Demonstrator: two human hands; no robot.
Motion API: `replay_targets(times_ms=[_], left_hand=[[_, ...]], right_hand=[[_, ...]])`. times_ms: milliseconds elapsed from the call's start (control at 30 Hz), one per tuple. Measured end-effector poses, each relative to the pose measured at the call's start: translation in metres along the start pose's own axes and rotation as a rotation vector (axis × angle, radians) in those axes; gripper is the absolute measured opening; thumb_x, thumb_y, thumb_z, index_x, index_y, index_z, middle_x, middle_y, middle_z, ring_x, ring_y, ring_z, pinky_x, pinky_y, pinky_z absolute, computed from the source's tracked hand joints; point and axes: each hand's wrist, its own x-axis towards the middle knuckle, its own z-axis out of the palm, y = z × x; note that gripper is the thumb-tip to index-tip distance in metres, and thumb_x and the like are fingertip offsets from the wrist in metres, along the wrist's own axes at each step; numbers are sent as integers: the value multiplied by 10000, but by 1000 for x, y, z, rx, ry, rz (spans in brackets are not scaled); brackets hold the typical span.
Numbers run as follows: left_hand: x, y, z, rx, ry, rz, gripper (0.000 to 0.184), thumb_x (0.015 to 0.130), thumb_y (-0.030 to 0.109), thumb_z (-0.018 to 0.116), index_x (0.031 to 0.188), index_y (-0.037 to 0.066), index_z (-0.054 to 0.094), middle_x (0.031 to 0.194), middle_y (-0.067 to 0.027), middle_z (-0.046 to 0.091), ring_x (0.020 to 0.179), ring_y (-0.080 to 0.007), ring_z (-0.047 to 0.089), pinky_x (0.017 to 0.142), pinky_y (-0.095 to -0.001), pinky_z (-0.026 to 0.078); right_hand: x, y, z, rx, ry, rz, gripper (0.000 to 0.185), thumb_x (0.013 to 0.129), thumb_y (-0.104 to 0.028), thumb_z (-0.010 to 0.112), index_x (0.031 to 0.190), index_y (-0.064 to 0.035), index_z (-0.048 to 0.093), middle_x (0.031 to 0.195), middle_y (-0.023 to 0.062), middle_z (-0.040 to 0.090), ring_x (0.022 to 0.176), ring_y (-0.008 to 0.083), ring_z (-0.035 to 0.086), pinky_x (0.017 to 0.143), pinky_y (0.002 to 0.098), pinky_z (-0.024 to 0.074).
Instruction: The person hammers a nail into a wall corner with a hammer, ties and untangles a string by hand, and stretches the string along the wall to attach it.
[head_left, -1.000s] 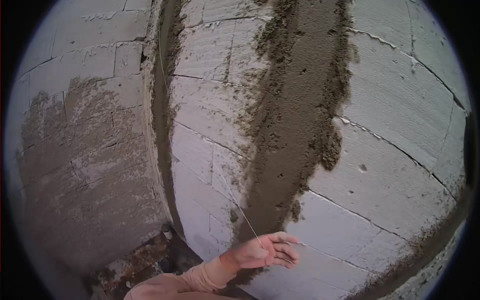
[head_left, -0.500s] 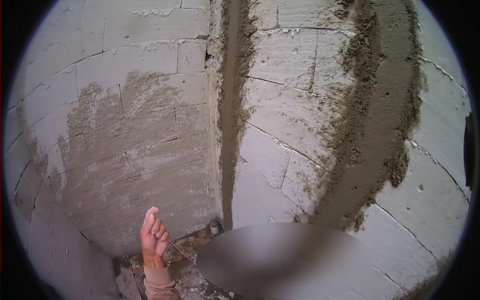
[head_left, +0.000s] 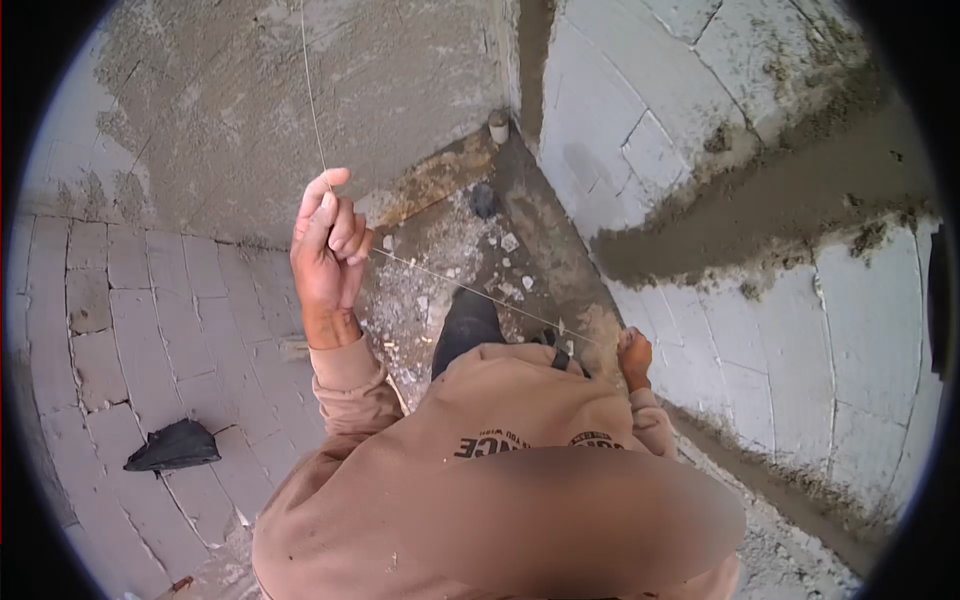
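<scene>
My left hand [head_left: 328, 240] is raised at the left of the view, its thumb and fingers closed on a thin string [head_left: 460, 284]. From the fingertips the string rises to the top edge of the view. Below the hand, another length slants across to my right hand [head_left: 634, 357], low and near the right wall. That hand's fingers are curled closed at the string's end; their inner side is hidden. A small light tag or knot [head_left: 561, 327] sits on the string near my right hand.
A partly plastered block wall [head_left: 270, 110] rises ahead. A mortar strip [head_left: 760, 215] crosses the right block wall [head_left: 770, 320]. A short pipe stub [head_left: 498, 126] stands in the corner. Rubble [head_left: 430, 235] litters the floor, and a black bag-like object [head_left: 175, 446] lies at left.
The view has tilted down, so my torso, legs, the floor and my right hand now show. My left hand, still gripping the string, appears higher in the view.
</scene>
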Motion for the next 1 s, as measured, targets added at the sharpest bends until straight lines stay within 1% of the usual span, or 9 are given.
replay_targets(times_ms=[200, 333, 400, 467, 667, 767, 867, 967, 1000], left_hand=[[23, -1, -45, -36, -58, -117, 240, 1073, 147, 464, 1251, 27, 572, 613, 78, 299, 494, -20, 229, 440, -208, 203], [35, 4, -73, -34, -158, -241, 212, 1065, 140, 488, 1213, 24, 584, 613, 85, 291, 485, -22, 219, 443, -212, 203], [47, 2, -88, -60, -200, -297, 210, 1065, 146, 492, 1208, 23, 585, 617, 86, 288, 486, -23, 221, 443, -213, 207], [61, 5, -93, 4, -257, -373, 211, 1063, 157, 505, 1183, 19, 611, 607, 89, 304, 488, -19, 235, 452, -215, 208], [106, 3, -94, 127, -519, -512, 234, 1060, 196, 523, 1155, 30, 658, 582, 103, 334, 487, -6, 266, 461, -219, 212], [129, -12, -86, 159, -620, -517, 261, 1056, 221, 516, 1169, 38, 662, 593, 121, 340, 494, -2, 281, 465, -217, 215], [149, -32, -78, 201, -698, -463, 276, 1048, 229, 516, 1172, 33, 664, 598, 122, 335, 509, 0, 292, 474, -217, 225], [198, -31, -74, 412, -857, -340, 356, 1047, 266, 498, 1250, 21, 658, 768, 32, 585, 646, -50, 491, 609, -226, 404], [219, -32, -70, 493, -900, -282, 383, 1051, 286, 484, 1266, 20, 656, 838, -3, 661, 689, -72, 564, 662, -233, 464]], right_hand=[[8, -75, 42, -118, -114, -33, 202, 945, -230, 584, 990, -59, 683, 886, 273, 689, 870, 479, 667, 789, 571, 533], [38, -163, 40, -334, -284, -71, 233, 934, -249, 612, 1078, -85, 695, 1114, 227, 697, 1035, 391, 675, 883, 516, 542], [50, -230, 23, -258, -332, -100, 314, 921, -311, 658, 1151, -102, 702, 1230, 200, 673, 1138, 359, 647, 957, 477, 526], [67, -282, 23, 3, -49, -446, 384, 924, -353, 678, 1213, -100, 690, 1263, 195, 663, 1168, 377, 628, 1002, 427, 503], [63, -551, -122, 1119, -342, -556, 440, 1076, -339, 494, 1319, 13, 595, 1243, 152, 678, 1170, 255, 634, 987, 391, 484], [55, -617, -175, 1557, -266, -579, 413, 1090, -293, 468, 1322, 34, 567, 996, 97, 686, 883, 175, 646, 781, 306, 511], [84, -611, -202, 1700, -230, -712, 352, 1090, -254, 459, 1248, 31, 593, 744, -11, 528, 609, 78, 440, 571, 238, 390], [100, -600, -203, 1414, 32, -721, 304, 1081, -226, 466, 1170, 30, 605, 652, -68, 341, 547, 43, 238, 492, 243, 239], [109, -598, -202, 1387, 20, -742, 293, 1076, -215, 469, 1161, 30, 607, 645, -69, 344, 542, 43, 243, 494, 243, 238]])
